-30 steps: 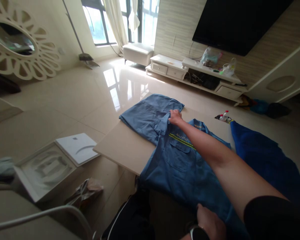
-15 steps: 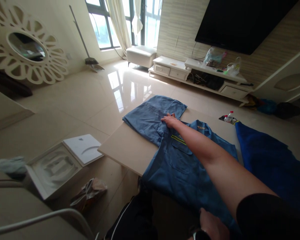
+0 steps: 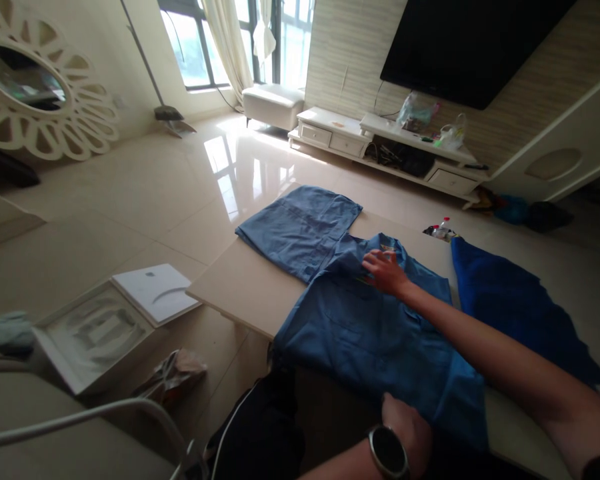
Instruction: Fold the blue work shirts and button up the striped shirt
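Head view: a light blue work shirt (image 3: 370, 333) lies spread flat on a pale tabletop (image 3: 230, 297), its collar at the far side and its near hem hanging just over the tabletop's near edge. One sleeve (image 3: 300, 227) is laid out flat toward the far left corner. The right hand (image 3: 387, 270) reaches across the shirt and rests on the cloth just below the collar, palm down, with the fingers spread and nothing in its grasp. The left hand (image 3: 407, 430), with a dark watch (image 3: 389, 452) on its wrist, sits at the shirt's near hem. Its fingers are hidden by the cloth, so I cannot tell whether it grips the hem. Just to the right of the shirt lies a darker blue garment (image 3: 510, 307), with a small bottle (image 3: 443, 230) beyond it. On the shiny tiled floor to the left sits an open white box (image 3: 95, 333).
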Available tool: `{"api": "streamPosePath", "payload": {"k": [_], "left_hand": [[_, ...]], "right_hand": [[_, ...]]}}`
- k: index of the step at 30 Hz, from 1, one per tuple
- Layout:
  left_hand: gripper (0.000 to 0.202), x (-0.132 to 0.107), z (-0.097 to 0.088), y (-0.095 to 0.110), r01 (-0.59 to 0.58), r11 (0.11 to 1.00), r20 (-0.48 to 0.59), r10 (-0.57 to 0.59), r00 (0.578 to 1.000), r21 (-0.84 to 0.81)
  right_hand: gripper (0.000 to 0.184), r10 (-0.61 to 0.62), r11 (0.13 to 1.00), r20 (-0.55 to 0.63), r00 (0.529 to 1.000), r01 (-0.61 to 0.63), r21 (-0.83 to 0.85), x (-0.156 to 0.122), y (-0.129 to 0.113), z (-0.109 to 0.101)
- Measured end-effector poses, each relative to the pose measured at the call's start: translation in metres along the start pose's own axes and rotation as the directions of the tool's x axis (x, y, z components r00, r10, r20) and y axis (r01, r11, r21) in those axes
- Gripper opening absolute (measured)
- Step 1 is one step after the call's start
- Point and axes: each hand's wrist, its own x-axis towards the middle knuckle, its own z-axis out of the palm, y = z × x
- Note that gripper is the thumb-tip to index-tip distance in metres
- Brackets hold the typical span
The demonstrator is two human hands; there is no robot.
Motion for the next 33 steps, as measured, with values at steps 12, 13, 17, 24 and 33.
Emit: {"api": "streamPosePath", "payload": {"k": [12,13,17,24,33], "left_hand": [[0.045,0.0,0.007,0.002,0.044,0.972,0.08,-0.064,0.995,0.231],[0.045,0.002,0.008,0.001,0.043,0.972,0.093,-0.066,0.993,0.229],[0.049,0.008,0.013,-0.001,0.051,0.981,0.057,-0.063,0.996,0.189],[0.054,-0.002,0.009,0.003,0.055,0.974,0.131,-0.085,0.988,0.22],[0.047,-0.006,0.004,0.002,0.089,0.976,0.082,-0.107,0.991,0.196]], "right_hand": [[0.036,-0.027,0.968,0.151,0.988,-0.012,0.249,-0.012,-0.067,0.022],[0.023,-0.059,0.972,0.169,0.984,0.018,0.234,-0.006,-0.072,0.02],[0.021,-0.037,0.962,0.091,0.995,0.011,0.274,0.011,-0.082,0.014],[0.043,0.246,0.875,0.054,0.968,-0.246,0.417,0.055,-0.049,0.025],[0.052,0.304,0.861,0.235,0.923,-0.372,0.347,0.082,0.004,0.068]]}}
